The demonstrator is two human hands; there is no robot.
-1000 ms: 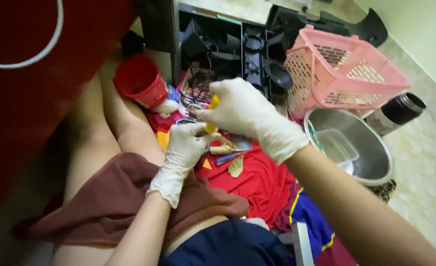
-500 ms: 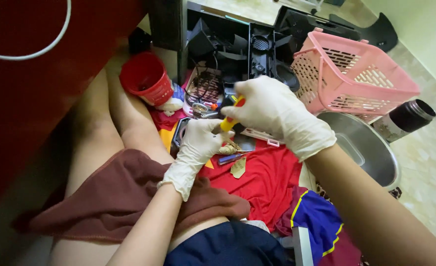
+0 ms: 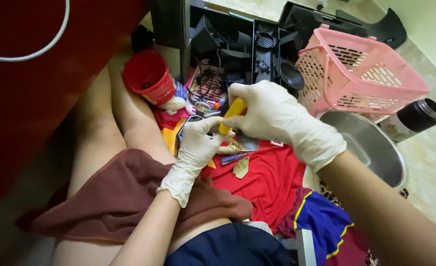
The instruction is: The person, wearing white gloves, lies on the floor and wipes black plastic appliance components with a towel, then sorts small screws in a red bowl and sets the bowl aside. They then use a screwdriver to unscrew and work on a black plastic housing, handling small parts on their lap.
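Gloved right hand wrapping its fingers around a yellow-handled tool, pressing tight on the handle, tip pointing down and to the left. Gloved left hand sitting just beneath, fingers curling together around a small dark part and steadying it right under the tool's lower end, the two hands touching at the middle of the scene; exactly what that part is, too hidden to tell. Lying just near of the hands on a red cloth: a small screwdriver with a blue handle and a pale scrap, both touching the cloth, close beside each other. Spreading out to the near right of that cloth, a blue garment with yellow trim. Standing to the far left of the hands, a red cup, tilting slightly, with a white object just beside its base. Rising at the far side, an opened black appliance body with its inner plastic chambers showing, and a tangle of small wires and parts between it and the hands. Sitting to the far right, a pink slatted basket, touching or overlapping the rim of a steel bowl just near of it. Standing beyond the bowl at the right edge, a dark cylindrical flask. Covering the bare legs at the near left, a brown cloth.
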